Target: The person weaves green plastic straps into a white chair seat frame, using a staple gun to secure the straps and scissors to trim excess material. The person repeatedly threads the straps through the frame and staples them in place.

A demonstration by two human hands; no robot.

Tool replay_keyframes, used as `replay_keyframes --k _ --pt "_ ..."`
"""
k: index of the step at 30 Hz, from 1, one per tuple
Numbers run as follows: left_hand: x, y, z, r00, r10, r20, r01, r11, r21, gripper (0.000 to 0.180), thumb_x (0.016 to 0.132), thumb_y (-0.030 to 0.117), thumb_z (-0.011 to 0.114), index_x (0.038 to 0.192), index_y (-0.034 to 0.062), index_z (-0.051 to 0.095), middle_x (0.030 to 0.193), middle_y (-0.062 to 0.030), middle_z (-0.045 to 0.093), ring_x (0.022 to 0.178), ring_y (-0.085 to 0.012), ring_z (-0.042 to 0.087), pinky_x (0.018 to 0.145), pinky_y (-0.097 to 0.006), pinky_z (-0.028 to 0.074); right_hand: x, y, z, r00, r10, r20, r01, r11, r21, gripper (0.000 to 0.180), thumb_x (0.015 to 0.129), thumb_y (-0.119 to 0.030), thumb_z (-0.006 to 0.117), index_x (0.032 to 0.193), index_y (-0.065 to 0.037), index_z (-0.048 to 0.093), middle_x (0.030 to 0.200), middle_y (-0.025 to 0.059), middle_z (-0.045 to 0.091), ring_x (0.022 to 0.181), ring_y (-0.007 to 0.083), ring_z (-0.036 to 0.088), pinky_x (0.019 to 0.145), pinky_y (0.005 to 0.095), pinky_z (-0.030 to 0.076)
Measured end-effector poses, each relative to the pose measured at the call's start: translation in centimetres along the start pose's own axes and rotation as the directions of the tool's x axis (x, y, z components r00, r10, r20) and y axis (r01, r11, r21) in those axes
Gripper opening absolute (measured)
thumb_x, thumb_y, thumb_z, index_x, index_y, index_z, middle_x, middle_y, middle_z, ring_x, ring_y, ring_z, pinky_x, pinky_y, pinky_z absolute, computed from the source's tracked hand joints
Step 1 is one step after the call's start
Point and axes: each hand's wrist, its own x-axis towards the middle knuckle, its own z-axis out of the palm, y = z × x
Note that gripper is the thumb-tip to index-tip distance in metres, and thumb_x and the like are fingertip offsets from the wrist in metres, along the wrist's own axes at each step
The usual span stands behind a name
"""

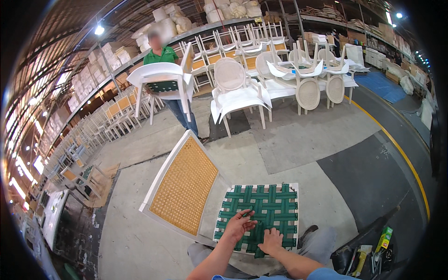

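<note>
Reading the clock from seat ctr, 12 pointing away from the wearer. The dark-green woven-webbing seat (273, 204) w/ its pale wooden rim is sitting right in front of the wearer; its white-framed, tan-cane backrest (185, 181) is leaning out at 10. L hand (240, 225) is hovering close over the webbing at 7–8, fingers curling, thumb near a green strip; can't tell if it's gripping it. R hand (271, 241) is resting palm-down nr the 5 o'clock edge, fingers bending onto the webbing; can't tell if it's pinching any. A green strap (259, 252) is hanging over the near edge at 6, just beside R hand.

Room: bare grey concrete floor (242, 151) is opening at 12 & running round to 2, then meeting a dark-grey mat (373, 172) and a curving yellow floor line (405, 156). At 4 it's tighter: a yellow-handled tool (360, 262) & a green-and-yellow box (384, 238) are lying past the wearer's grey-trousered knee (319, 243). At 11, well apart, a green-shirted co-worker (161, 56) is holding a white chair (161, 74); at 12 a white round-backed chair (229, 74) is standing.
</note>
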Motion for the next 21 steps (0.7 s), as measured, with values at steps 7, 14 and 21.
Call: replay_keyframes --k 7,14,21 --pt "-0.2 0.5 0.6 0.993 0.015 -0.12 -0.014 1.0 0.009 0.03 0.103 0.024 0.057 0.123 0.0027 0.048 0.121 -0.011 0.068 0.092 -0.0261 0.071 0.08 -0.037 0.058 2.3 1.3 0.3 0.977 0.209 0.035 -0.212 0.962 0.172 0.079 0.076 -0.027 0.079 0.145 -0.014 0.044 0.123 0.0178 0.064 0.118 0.0374 0.059 0.104 0.0536 0.04" --pt "-0.8 0.4 -1.4 0.986 0.043 -0.162 -0.032 0.997 0.073 0.031 0.104 0.03 0.055 0.12 0.0033 0.049 0.117 -0.0117 0.068 0.091 -0.0256 0.071 0.079 -0.037 0.057 2.2 3.0 -2.0 0.949 -0.016 0.315 -0.315 -0.086 0.945 0.077 0.082 0.004 0.066 0.15 -0.007 0.031 0.116 0.0161 0.066 0.102 0.0323 0.067 0.085 0.0456 0.053" --pt "1.6 0.8 -0.1 0.988 0.057 -0.147 -0.043 0.995 0.094 0.027 0.104 0.031 0.055 0.114 0.006 0.052 0.101 -0.009 0.072 0.084 -0.0237 0.07 0.073 -0.034 0.057 -1.6 9.2 -4.5 0.827 -0.433 0.357 -0.44 -0.103 0.892 0.069 0.088 0.002 0.067 0.148 0.0 0.034 0.104 0.0115 0.065 0.087 0.0181 0.064 0.077 0.032 0.052"
